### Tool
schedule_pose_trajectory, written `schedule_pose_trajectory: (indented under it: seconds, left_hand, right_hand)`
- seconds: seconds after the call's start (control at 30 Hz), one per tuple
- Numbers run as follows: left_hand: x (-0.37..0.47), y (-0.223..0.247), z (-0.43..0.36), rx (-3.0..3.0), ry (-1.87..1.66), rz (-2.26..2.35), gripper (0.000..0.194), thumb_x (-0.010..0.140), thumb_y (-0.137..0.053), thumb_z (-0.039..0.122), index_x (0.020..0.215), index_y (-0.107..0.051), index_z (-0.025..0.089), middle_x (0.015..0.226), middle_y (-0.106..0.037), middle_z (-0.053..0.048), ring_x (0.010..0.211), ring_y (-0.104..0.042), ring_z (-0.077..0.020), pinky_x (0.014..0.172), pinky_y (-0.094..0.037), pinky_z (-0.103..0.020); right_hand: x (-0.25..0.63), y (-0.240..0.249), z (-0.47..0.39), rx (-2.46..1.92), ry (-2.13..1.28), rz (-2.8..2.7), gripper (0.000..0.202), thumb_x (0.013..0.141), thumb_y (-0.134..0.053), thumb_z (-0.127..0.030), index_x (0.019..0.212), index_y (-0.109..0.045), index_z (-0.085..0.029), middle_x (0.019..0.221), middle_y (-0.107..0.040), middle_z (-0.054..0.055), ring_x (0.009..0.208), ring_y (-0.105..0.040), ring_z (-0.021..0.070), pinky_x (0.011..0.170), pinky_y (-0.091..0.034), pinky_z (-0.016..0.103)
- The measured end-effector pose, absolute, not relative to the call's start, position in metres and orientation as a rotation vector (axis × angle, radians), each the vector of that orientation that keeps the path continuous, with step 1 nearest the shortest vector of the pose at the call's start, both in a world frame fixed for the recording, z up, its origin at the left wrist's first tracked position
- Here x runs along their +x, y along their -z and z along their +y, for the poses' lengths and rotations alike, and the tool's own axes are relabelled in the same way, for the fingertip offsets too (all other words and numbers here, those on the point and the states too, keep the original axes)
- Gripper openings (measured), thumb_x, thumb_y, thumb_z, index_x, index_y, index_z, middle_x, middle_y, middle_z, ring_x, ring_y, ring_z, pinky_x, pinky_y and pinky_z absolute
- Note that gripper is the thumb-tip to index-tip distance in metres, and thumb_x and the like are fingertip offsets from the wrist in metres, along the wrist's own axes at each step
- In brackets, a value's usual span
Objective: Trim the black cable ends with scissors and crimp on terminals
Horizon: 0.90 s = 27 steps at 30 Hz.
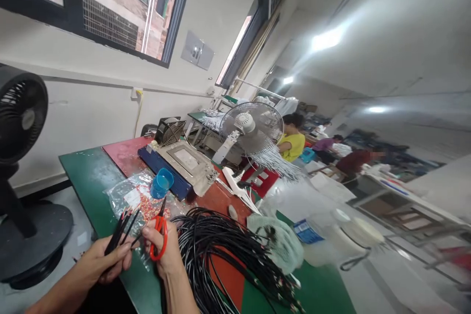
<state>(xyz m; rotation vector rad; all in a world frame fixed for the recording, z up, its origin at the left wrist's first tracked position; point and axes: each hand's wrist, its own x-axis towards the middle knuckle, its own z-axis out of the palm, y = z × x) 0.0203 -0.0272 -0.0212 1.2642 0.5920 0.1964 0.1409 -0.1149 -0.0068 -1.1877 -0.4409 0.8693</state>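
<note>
My left hand [114, 257] is closed around a bunch of black cables [119, 233], their stripped red-tipped ends pointing up. Beside it, my right hand [162, 243] grips red-handled scissors [159, 235] with the blades pointing up; its fingertips are close to a cable coming from the bunch. Behind both hands, a clear plastic bag [117, 191] lies on the table with many small red and yellow bits [149, 206] on it. A blue cup [162, 184] stands at its far side. To the right of my right hand spreads a big heap of black cables [221, 240].
A blue-and-metal machine [184, 162] with a small fan [170, 131] stands at the table's back. A power strip [235, 184] and green towel [279, 245] lie right. Large fans [245, 125] stand beyond and at left. A person in yellow [292, 144] works farther off.
</note>
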Motion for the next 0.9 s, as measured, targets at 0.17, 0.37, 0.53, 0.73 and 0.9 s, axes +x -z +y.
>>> schedule_pose_trajectory:
  seconds: [0.17,0.37,0.53,0.73,0.9]
  left_hand:
    - [0.005,0.007,-0.008,1.077,-0.384,0.819,0.052,0.056,-0.073,0.055,0.089,-0.068,0.017,0.086,-0.071,-0.007,0.084,-0.065,-0.0205,0.077,-0.052,-0.024]
    - [0.005,0.0,-0.007,1.292,-0.429,0.773,0.052,0.059,-0.071,0.055,0.095,-0.069,0.018,0.099,-0.07,-0.007,0.1,-0.06,-0.0284,0.09,-0.048,-0.035]
    - [0.019,0.011,-0.021,1.395,-0.372,0.627,0.041,0.067,-0.067,0.051,0.093,-0.069,0.02,0.088,-0.07,-0.005,0.091,-0.061,-0.0248,0.088,-0.046,-0.034]
    - [0.021,0.013,-0.024,1.423,-0.308,0.591,0.044,0.07,-0.059,0.058,0.064,-0.059,0.015,0.047,-0.043,0.004,0.044,-0.034,-0.0077,0.043,-0.028,-0.019]
    - [0.02,0.016,-0.019,1.291,-0.14,0.593,0.053,0.06,-0.063,0.067,0.061,-0.049,0.015,0.046,-0.029,0.008,0.042,-0.019,-0.0036,0.042,-0.013,-0.018]
  right_hand:
    - [0.141,0.009,-0.114,-1.175,-0.859,-0.463,0.034,0.053,-0.077,-0.043,0.057,-0.057,-0.016,0.041,-0.046,-0.007,0.035,-0.035,0.0053,0.035,-0.025,0.018]
    - [0.138,0.006,-0.114,-1.194,-0.809,-0.556,0.027,0.052,-0.08,-0.034,0.052,-0.061,-0.014,0.039,-0.045,-0.007,0.037,-0.033,0.0042,0.038,-0.023,0.018]
    - [0.133,-0.001,-0.114,-1.143,-0.863,-0.636,0.025,0.055,-0.078,-0.039,0.055,-0.067,-0.017,0.044,-0.052,-0.004,0.04,-0.043,0.0087,0.046,-0.038,0.022]
    - [0.132,-0.008,-0.114,-1.148,-0.873,-0.707,0.028,0.06,-0.074,-0.045,0.057,-0.068,-0.017,0.043,-0.053,-0.003,0.042,-0.046,0.01,0.049,-0.038,0.023]
    - [0.135,-0.001,-0.116,-1.226,-0.799,-0.681,0.026,0.053,-0.079,-0.039,0.058,-0.069,-0.015,0.044,-0.049,-0.005,0.042,-0.035,0.006,0.043,-0.026,0.019]
